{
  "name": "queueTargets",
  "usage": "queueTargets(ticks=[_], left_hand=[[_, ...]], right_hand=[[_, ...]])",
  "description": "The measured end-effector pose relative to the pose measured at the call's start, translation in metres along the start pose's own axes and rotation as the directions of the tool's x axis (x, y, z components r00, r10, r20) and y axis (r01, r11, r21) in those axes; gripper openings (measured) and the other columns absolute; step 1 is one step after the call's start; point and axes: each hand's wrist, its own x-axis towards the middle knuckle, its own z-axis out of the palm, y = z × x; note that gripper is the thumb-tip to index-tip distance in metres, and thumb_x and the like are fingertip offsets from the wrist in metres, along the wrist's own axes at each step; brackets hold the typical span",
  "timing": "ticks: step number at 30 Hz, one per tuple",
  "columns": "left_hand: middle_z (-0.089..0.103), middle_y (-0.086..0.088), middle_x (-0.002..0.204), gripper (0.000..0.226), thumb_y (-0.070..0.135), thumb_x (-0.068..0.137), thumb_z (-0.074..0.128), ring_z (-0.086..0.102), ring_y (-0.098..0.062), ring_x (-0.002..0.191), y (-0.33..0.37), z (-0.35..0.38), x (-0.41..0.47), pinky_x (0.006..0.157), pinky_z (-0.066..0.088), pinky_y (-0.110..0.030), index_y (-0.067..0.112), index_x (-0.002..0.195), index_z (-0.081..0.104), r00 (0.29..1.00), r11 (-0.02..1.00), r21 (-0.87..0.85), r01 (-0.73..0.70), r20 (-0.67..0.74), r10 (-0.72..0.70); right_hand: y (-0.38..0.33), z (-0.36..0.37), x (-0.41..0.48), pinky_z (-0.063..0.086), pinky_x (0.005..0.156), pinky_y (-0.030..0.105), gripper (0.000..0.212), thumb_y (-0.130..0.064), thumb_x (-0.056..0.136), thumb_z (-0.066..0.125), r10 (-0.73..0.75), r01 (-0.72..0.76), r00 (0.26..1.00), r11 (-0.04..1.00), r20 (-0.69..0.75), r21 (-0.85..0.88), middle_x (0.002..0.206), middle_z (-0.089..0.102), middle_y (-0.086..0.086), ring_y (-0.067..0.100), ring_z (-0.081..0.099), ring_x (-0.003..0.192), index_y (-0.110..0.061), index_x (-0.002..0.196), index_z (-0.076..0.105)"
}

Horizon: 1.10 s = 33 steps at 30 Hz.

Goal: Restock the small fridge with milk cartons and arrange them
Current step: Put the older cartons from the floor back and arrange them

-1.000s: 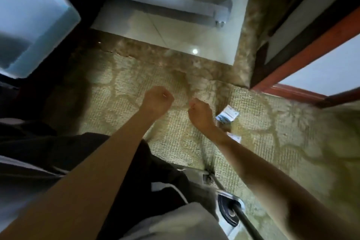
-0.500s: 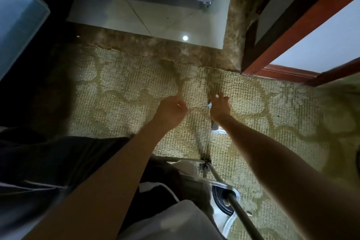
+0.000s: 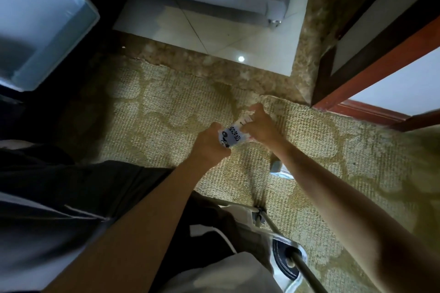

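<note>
A milk carton (image 3: pixel 234 134) is held just above the carpet (image 3: pixel 147 112), gripped at its nearer end by the left hand (image 3: pixel 210 144) and pinched at its farther end by the right hand (image 3: pixel 259 123). The pick-up seems to be in hand, and a carry to the fridge is called for next. The carton's long axis is laid slantwise, near-left to far-right, with the printed face upward.
</note>
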Motion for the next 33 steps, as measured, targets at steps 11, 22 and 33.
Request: queueTargets(ticks=[11, 22, 33], left_hand=[[0.058, -0.008, 0.099, 0.049, 0.014, 0.074, 0.072, 0.057, -0.023, 0.088, -0.009, -0.008, -0.003, 0.064, 0.046, -0.027, 0.005, 0.116, 0.049, 0.992, 0.998, -0.065, 0.023, -0.122, -0.031], [0.059, -0.015, 0.115, 0.052, 0.012, 0.078, 0.072, 0.048, -0.018, 0.085, -0.013, 0.001, -0.003, 0.070, 0.041, -0.025, 0.000, 0.119, 0.043, 0.998, 1.000, -0.008, -0.002, -0.064, 0.001], [0.055, -0.006, 0.097, 0.046, 0.010, 0.074, 0.073, 0.053, -0.020, 0.085, -0.014, 0.002, -0.004, 0.072, 0.045, -0.027, 0.007, 0.109, 0.044, 0.998, 1.000, -0.011, -0.027, -0.055, 0.026]], right_hand=[[-0.059, -0.005, -0.022, 0.056, 0.059, 0.029, 0.025, -0.019, 0.090, 0.060, 0.013, -0.105, 0.914, 0.973, 0.406, 0.204, 0.088, 0.060, 0.004, 0.017, 0.061, 0.075, -0.007, 0.110, 0.051], [0.094, 0.011, -0.026, 0.017, 0.113, 0.062, 0.079, -0.022, 0.087, 0.060, 0.370, -0.312, 0.925, 0.612, -0.086, -0.727, 0.154, 0.015, 0.019, 0.040, 0.010, 0.143, -0.008, 0.147, 0.010], [0.120, 0.010, -0.037, 0.046, 0.091, 0.037, 0.042, 0.000, 0.091, 0.047, 0.267, -0.307, 0.950, 0.706, -0.161, -0.639, 0.131, 0.049, 0.016, 0.029, 0.044, 0.121, -0.004, 0.132, 0.038]])
